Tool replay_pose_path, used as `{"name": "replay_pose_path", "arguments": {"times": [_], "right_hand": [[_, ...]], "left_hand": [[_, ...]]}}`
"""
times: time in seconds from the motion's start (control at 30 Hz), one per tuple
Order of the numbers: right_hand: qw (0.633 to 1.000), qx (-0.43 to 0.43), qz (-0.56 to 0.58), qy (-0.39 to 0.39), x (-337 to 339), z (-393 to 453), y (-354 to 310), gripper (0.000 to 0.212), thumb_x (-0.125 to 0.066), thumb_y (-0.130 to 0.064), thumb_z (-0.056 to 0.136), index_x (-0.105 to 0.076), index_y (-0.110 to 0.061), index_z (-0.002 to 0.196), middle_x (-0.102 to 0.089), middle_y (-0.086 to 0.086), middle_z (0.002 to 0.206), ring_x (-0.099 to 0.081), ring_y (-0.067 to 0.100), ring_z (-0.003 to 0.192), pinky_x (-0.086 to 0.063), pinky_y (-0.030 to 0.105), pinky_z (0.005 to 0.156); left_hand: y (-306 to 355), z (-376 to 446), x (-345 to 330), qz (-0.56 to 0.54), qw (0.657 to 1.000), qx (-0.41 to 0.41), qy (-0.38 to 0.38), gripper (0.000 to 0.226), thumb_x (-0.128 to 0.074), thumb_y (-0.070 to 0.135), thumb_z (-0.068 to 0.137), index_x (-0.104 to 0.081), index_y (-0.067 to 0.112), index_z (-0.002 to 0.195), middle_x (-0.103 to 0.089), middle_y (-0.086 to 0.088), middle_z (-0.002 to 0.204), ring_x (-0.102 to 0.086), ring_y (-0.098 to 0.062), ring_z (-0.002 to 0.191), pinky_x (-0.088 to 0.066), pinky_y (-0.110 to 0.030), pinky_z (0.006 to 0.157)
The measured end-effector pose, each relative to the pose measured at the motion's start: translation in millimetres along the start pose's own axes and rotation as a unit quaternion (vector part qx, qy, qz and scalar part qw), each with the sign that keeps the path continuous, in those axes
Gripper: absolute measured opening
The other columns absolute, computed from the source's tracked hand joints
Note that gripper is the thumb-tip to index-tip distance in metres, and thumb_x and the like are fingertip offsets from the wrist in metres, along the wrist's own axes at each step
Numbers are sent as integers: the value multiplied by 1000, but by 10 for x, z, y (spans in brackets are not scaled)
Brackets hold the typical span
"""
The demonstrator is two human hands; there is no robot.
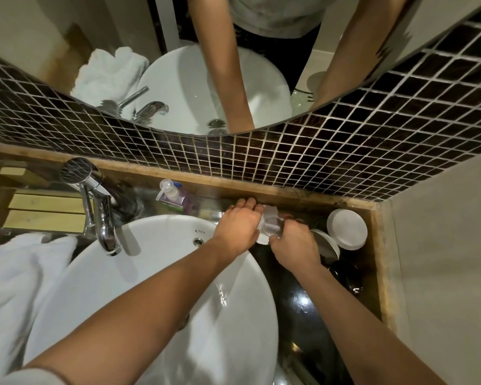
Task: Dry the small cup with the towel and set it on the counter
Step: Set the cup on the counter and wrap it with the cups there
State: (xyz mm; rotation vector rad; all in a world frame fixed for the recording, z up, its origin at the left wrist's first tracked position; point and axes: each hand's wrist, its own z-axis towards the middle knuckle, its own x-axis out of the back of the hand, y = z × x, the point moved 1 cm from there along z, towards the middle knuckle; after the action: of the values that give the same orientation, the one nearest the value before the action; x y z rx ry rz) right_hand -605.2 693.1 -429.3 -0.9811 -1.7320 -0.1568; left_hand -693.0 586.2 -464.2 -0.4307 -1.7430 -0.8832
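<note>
A small clear cup [272, 227] is held between both hands above the dark counter [303, 301], just right of the white basin. My left hand [238, 226] presses a small white towel [263, 238] against the cup's left side; bits of the cloth show above and below the cup. My right hand [293, 245] grips the cup from the right. Most of the towel is hidden under my left hand.
The round white basin [156, 273] with a chrome tap [100, 215] fills the left. A large white towel [17, 284] lies at far left. A pump soap bottle [171, 194] stands behind the basin. White round dishes [346, 229] sit at the counter's right corner beside the wall.
</note>
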Motion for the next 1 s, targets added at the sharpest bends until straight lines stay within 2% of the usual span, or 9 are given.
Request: {"name": "replay_pose_path", "arguments": {"times": [0.1, 0.3, 0.4, 0.47, 0.6, 0.8, 0.9, 0.93, 1.0], "right_hand": [[1000, -12, 15, 1, 13, 13, -13, 41, -68, -15, 92, -58, -20, 132, -66, 7, 123, -64, 27, 111, -58, 41, 94], [998, -13, 67, 2, -8, 21, -3, 27, -66, -11, 93, -63, -16, 120, -69, 6, 108, -67, 25, 98, -60, 38, 85], [994, -12, 113, 4, -14, 27, -16, 29, -66, -8, 92, -62, -15, 120, -66, 1, 100, -64, 20, 93, -54, 31, 80], [991, -12, 130, -3, -20, 26, -22, 29, -65, -7, 93, -62, -15, 121, -65, 0, 102, -63, 20, 96, -49, 28, 81], [986, 4, 164, -15, -38, 25, 14, 28, -64, -7, 94, -62, -16, 121, -62, -4, 102, -57, 13, 93, -42, 24, 83], [975, -6, 220, -14, -49, 26, 131, 23, -63, -10, 95, -62, -22, 115, -64, -7, 100, -56, 10, 91, -42, 21, 82], [971, -7, 239, -7, -61, 36, 153, 26, -62, -10, 95, -57, -32, 108, -56, -20, 88, -51, -1, 82, -35, 12, 71], [969, -11, 247, -8, -62, 42, 155, 27, -61, -10, 96, -57, -31, 112, -55, -21, 89, -52, 0, 84, -34, 11, 69], [961, -23, 276, -10, -54, 61, 160, 30, -56, -10, 98, -59, -25, 124, -59, -14, 99, -56, 10, 97, -39, 16, 76]], "left_hand": [[4, 10, -28, -21, 1000, 3, 0, 56, -64, 13, 84, -48, 15, 137, -51, -8, 132, -42, -27, 127, -44, -41, 100], [-41, 7, -13, -84, 996, 11, 18, 52, -61, 21, 83, -51, 14, 133, -53, -9, 129, -43, -26, 123, -40, -37, 102], [-1, -1, -15, -103, 994, 13, 21, 52, -61, 25, 83, -51, 14, 133, -53, -9, 132, -43, -27, 127, -37, -38, 108], [41, -1, -32, -108, 994, 11, 16, 52, -61, 25, 85, -49, 14, 134, -51, -9, 135, -42, -27, 130, -36, -39, 111], [108, 17, -71, -125, 992, 5, 18, 51, -64, 23, 85, -49, 17, 134, -50, -7, 135, -40, -24, 130, -38, -40, 109], [177, 21, -103, -118, 993, -3, 15, 49, -64, 22, 87, -49, 14, 134, -50, -8, 134, -42, -25, 128, -42, -40, 105], [195, -28, -76, -135, 991, 5, 27, 49, -63, 24, 90, -48, 14, 135, -50, -9, 136, -43, -25, 128, -39, -37, 108], [200, -49, -61, -147, 989, 14, 28, 50, -63, 26, 90, -47, 14, 136, -50, -9, 137, -44, -25, 128, -38, -37, 108], [230, -103, -40, -177, 983, 47, 29, 53, -65, 28, 89, -47, 13, 137, -55, -10, 134, -49, -25, 125, -41, -36, 105]]}}
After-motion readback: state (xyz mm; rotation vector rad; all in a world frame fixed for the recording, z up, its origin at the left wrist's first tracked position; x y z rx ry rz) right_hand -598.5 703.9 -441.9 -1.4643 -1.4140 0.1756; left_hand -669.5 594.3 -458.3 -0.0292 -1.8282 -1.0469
